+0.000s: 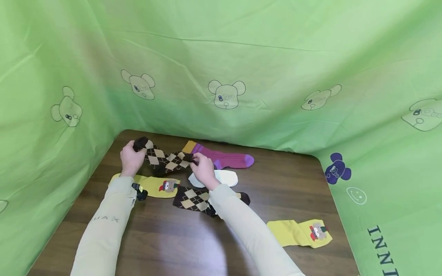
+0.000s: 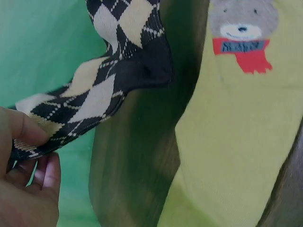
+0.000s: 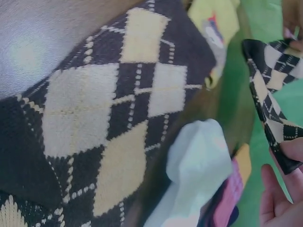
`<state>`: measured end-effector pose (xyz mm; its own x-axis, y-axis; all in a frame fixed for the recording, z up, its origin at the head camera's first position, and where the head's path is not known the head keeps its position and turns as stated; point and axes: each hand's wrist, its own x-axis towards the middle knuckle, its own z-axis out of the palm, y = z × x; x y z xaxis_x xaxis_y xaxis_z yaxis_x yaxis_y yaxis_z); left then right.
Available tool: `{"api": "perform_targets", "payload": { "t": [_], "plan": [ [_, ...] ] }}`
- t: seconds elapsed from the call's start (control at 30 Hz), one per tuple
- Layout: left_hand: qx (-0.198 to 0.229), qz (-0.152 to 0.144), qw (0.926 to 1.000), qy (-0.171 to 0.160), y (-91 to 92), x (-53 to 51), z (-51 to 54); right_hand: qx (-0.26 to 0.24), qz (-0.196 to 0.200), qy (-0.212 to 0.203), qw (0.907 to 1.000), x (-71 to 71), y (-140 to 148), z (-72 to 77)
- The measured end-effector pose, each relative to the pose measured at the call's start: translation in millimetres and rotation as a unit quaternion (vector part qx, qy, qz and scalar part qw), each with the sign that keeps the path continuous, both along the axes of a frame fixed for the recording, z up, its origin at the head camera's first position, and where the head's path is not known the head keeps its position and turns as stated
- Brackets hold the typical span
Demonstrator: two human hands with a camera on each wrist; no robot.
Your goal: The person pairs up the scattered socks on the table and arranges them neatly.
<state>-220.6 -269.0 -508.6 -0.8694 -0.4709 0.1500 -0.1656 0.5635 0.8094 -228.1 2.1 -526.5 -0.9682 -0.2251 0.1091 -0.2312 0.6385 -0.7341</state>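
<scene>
An argyle sock [image 1: 169,160] in dark brown, tan and cream stretches between both hands above the table's back left. My left hand [image 1: 132,158] pinches its left end; in the left wrist view the thumb [image 2: 28,128] lies over the knit. The right hand [image 1: 204,170] grips the other end, the dark cuff [image 3: 287,162] in the right wrist view. A second argyle sock [image 1: 193,199] lies flat on the table, partly hidden under the right forearm. Below the left hand is a yellow sock [image 1: 153,186] with a bear picture. A white sock [image 1: 226,177] lies beside the right hand.
Behind the right hand lies a magenta sock [image 1: 231,159] with an orange cuff and purple toe. Another yellow bear sock [image 1: 300,233] is at the table's right. Green fabric [image 1: 221,57] with bear outlines hangs around the brown wooden table [image 1: 165,237].
</scene>
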Motion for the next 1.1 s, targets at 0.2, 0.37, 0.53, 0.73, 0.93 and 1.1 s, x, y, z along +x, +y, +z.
{"api": "perform_targets", "payload": {
  "t": [0.2,0.37,0.53,0.73,0.93,1.1],
  "plan": [
    [0.040,-0.005,0.9992,0.000,3.8,4.3,-0.4,-0.071,-0.015,0.002,0.9974,-4.0,12.9,6.5],
    [0.076,-0.021,0.9969,0.011,12.2,7.2,2.6,-0.112,-0.016,-0.002,0.9936,-3.4,23.8,19.5],
    [0.076,-0.022,0.9964,0.030,20.2,7.5,3.8,-0.137,-0.025,0.009,0.9902,0.2,32.5,34.6],
    [0.051,-0.028,0.9974,0.041,30.1,9.8,2.2,-0.159,-0.023,0.036,0.9864,1.8,41.9,49.2],
    [0.021,-0.053,0.9971,0.050,38.9,12.8,-2.3,-0.194,-0.010,0.044,0.9799,6.6,50.9,67.7],
    [0.012,-0.075,0.9958,0.051,46.2,14.7,-4.9,-0.226,-0.008,0.065,0.9718,10.3,55.5,82.6]
  ]
}}
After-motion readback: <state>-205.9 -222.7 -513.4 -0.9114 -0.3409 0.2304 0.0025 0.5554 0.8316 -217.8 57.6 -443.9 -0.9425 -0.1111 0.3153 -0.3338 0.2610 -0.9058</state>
